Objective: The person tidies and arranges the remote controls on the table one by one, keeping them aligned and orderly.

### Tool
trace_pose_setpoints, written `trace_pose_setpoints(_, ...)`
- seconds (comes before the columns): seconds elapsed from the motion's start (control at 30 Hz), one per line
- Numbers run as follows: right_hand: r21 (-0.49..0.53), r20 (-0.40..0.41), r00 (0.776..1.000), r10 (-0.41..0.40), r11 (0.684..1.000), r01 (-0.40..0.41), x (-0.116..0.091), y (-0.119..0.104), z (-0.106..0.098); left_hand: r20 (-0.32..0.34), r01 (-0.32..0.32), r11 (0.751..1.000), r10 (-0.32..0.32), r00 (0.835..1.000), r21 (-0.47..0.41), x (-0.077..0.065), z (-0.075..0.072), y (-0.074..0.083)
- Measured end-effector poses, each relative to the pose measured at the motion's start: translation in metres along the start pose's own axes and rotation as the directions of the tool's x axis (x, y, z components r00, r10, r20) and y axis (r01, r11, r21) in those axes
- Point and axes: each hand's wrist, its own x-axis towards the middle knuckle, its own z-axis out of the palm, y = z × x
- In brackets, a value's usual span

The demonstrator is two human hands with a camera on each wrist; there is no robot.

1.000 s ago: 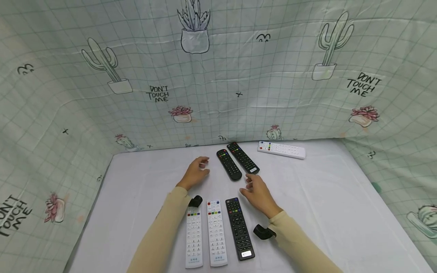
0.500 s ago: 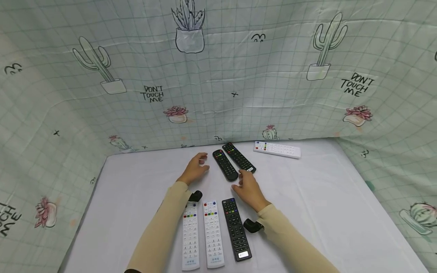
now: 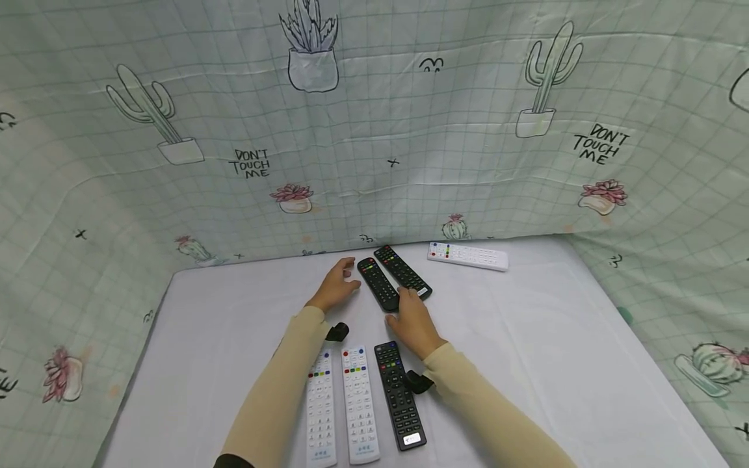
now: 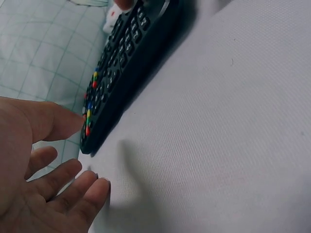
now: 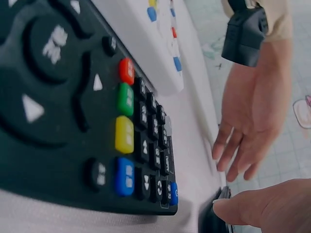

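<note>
Two black remotes lie slanted side by side at the back of the white table. Beside the upper end of the nearer black remote (image 3: 377, 284), my left hand (image 3: 335, 286) has its thumb and fingers spread. In the left wrist view a gap shows between most of those fingers and the black remote (image 4: 127, 58). My right hand (image 3: 413, 323) is at the same remote's lower end, fingertips right at its edge and thumb just below it. The second black remote (image 3: 398, 265) lies just to the right, its lower end close to my right fingers.
In front, two white remotes (image 3: 320, 409) (image 3: 360, 409) and a black remote (image 3: 395, 390) form a row between my forearms. Another white remote (image 3: 467, 256) lies at the back right. A patterned cloth (image 3: 351, 143) hangs behind the table (image 3: 556, 338).
My right hand has moved left to the lower end of the nearer black remote. The left hand has come slightly closer to its upper end. The view has shifted a little right.
</note>
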Motion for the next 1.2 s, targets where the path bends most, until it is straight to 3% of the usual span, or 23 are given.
trace_pose_setpoints(0.33, -0.043, -0.022, 1.0, -0.012, 0.999, 0.011, 0.006, -0.005, 0.002, 0.044, -0.019, 1.0, 0.018, 0.999, 0.018, 0.007, 0.004, 0.007)
trace_pose_setpoints(0.7, -0.073, -0.036, 0.999, -0.027, 0.997, 0.024, 0.007, 0.0, 0.004, 0.031, -0.045, 0.999, 0.044, 0.999, 0.027, 0.007, 0.006, 0.005)
trace_pose_setpoints(0.97, 0.024, -0.022, 1.0, -0.007, 1.0, 0.007, 0.0, 0.0, 0.001, -0.032, -0.029, 0.999, 0.028, 0.999, -0.041, 0.001, 0.0, -0.003)
trace_pose_setpoints(1.2, 0.12, -0.038, 0.999, -0.031, 0.992, 0.035, -0.014, 0.0, -0.011, -0.046, -0.027, 0.993, 0.022, 0.999, -0.118, -0.01, -0.004, -0.005)
